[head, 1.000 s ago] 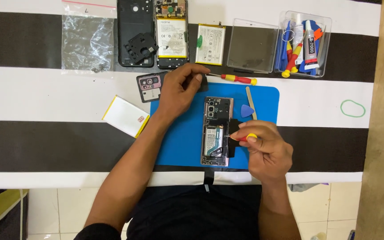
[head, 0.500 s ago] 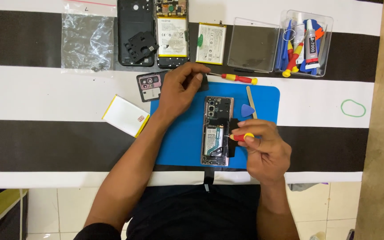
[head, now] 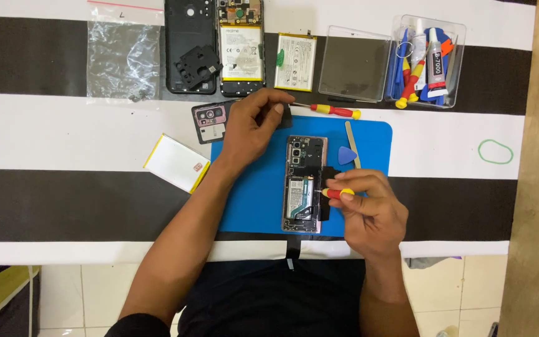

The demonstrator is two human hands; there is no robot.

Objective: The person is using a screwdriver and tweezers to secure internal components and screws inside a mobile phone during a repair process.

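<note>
An opened phone (head: 305, 183) with its back removed lies upright on a blue work mat (head: 257, 187). My right hand (head: 369, 212) grips a small red and yellow screwdriver (head: 337, 193) whose tip points at the phone's right side near the middle. My left hand (head: 252, 126) rests at the mat's top edge, fingers curled around a small dark part (head: 287, 116). What that part is cannot be made out.
A second red and yellow screwdriver (head: 332, 111), a blue pick (head: 346, 155) and a flat pry stick (head: 352, 143) lie near the mat. Behind are a disassembled phone (head: 240, 47), black back cover (head: 189, 47), loose battery (head: 296, 62), plastic bag (head: 123, 59), tool box (head: 428, 59), yellow-edged battery (head: 174, 162), green band (head: 495, 151).
My right hand with the screwdriver has shifted slightly up along the phone's right side. My left hand stays at the mat's top edge.
</note>
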